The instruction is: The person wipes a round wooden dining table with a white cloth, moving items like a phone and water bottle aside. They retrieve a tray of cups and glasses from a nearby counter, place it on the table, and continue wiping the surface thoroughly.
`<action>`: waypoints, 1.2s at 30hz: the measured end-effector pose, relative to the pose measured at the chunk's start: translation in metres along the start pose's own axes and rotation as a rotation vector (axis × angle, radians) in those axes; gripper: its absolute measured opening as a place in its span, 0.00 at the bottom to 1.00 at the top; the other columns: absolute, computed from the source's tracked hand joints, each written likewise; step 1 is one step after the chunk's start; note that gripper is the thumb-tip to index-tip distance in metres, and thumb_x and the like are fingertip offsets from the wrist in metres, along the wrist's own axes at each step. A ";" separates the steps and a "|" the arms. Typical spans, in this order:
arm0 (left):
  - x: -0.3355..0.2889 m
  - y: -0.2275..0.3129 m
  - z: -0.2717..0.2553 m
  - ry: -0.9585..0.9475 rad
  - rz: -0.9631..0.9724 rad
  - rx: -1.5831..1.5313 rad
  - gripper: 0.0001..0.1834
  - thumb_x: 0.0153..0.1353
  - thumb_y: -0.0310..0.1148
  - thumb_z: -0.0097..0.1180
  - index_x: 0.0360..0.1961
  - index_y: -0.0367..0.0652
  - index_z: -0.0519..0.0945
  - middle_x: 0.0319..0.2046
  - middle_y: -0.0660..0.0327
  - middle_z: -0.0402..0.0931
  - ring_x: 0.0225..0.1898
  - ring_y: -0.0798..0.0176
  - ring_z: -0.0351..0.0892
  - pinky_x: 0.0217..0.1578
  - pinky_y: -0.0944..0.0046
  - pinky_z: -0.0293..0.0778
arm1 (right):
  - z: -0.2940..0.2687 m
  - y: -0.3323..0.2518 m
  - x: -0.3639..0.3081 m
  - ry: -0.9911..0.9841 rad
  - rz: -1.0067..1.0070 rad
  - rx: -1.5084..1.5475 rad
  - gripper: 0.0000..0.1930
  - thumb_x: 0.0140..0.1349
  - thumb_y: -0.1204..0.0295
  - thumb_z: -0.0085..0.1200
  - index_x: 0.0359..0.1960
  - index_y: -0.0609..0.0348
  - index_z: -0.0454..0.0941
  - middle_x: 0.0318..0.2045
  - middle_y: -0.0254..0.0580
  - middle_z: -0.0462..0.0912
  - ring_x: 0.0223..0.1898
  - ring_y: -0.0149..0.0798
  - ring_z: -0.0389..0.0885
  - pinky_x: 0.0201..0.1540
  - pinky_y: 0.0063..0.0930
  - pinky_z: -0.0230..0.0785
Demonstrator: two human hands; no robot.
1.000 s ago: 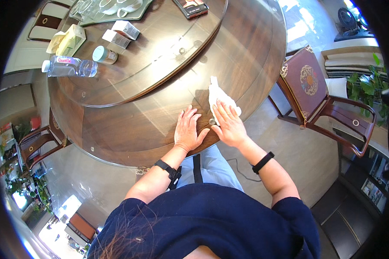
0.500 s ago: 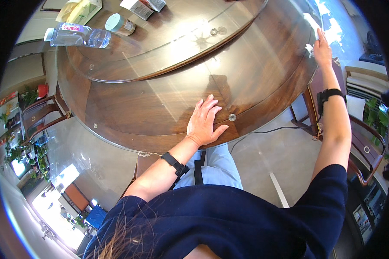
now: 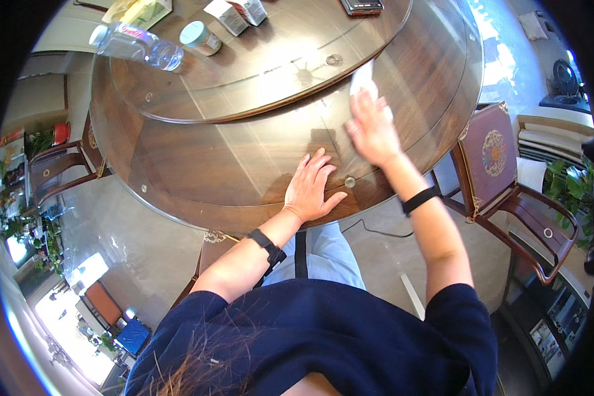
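My left hand (image 3: 309, 190) lies flat on the near edge of a round, glass-topped wooden table (image 3: 204, 158), its fingers spread and nothing in it. Farther off and to the right, my right hand (image 3: 375, 135) holds a crumpled white tissue (image 3: 363, 80) against the tabletop, slightly blurred by motion. The tissue pokes out past the fingertips and along the side of the hand, close to the rim of the raised turntable (image 3: 257, 96). The palm hides part of the tissue.
On the turntable stand a jar with a pale lid (image 3: 200, 38), small cartons (image 3: 226, 18) and a dark flat device (image 3: 362, 6). A clear plastic bottle (image 3: 136, 46) lies at the left. Wooden chairs flank the table, one at right (image 3: 490, 155). A black cable (image 3: 383, 232) runs below.
My right hand has swept left with the tissue, from the table's far right edge to beside the turntable rim. My left hand stays in place. The view has shifted slightly.
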State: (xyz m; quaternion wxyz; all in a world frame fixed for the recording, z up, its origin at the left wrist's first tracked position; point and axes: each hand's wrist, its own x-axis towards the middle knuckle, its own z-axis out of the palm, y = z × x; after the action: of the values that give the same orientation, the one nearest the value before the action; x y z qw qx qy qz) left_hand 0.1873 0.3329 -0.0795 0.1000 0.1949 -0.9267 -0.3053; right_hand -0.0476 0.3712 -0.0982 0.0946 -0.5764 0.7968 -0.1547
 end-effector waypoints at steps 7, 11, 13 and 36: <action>-0.010 0.002 -0.037 0.069 0.080 -0.255 0.20 0.59 0.47 0.60 0.45 0.44 0.76 0.55 0.51 0.71 0.66 0.45 0.63 0.68 0.41 0.54 | -0.018 -0.047 -0.063 -0.142 -0.166 0.147 0.28 0.68 0.59 0.46 0.66 0.62 0.65 0.70 0.55 0.60 0.73 0.51 0.54 0.74 0.49 0.42; -0.058 -0.014 -0.094 0.153 0.011 -0.316 0.16 0.59 0.43 0.62 0.43 0.46 0.79 0.56 0.52 0.72 0.65 0.45 0.66 0.67 0.44 0.58 | 0.005 -0.057 -0.088 0.026 0.015 -0.021 0.30 0.71 0.62 0.41 0.71 0.62 0.57 0.71 0.56 0.57 0.74 0.54 0.50 0.74 0.51 0.39; -0.089 -0.035 -0.122 0.258 -0.061 -0.305 0.14 0.58 0.39 0.62 0.42 0.44 0.79 0.55 0.51 0.72 0.64 0.43 0.66 0.65 0.44 0.60 | 0.027 -0.087 -0.087 0.102 0.141 0.019 0.31 0.70 0.64 0.42 0.71 0.65 0.55 0.72 0.59 0.55 0.74 0.57 0.48 0.73 0.54 0.39; -0.212 -0.364 -0.282 0.590 -0.447 0.035 0.18 0.69 0.45 0.49 0.47 0.40 0.76 0.54 0.50 0.72 0.63 0.44 0.66 0.63 0.50 0.63 | 0.022 -0.247 -0.028 0.259 0.405 0.546 0.32 0.58 0.88 0.36 0.67 0.60 0.66 0.68 0.51 0.67 0.71 0.42 0.61 0.72 0.31 0.49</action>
State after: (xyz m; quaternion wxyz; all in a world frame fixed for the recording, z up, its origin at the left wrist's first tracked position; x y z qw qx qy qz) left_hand 0.5740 0.0056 -0.0899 0.2903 0.4740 -0.7976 -0.2342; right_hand 0.1886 0.3240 -0.0312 0.1722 -0.3359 0.8295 -0.4116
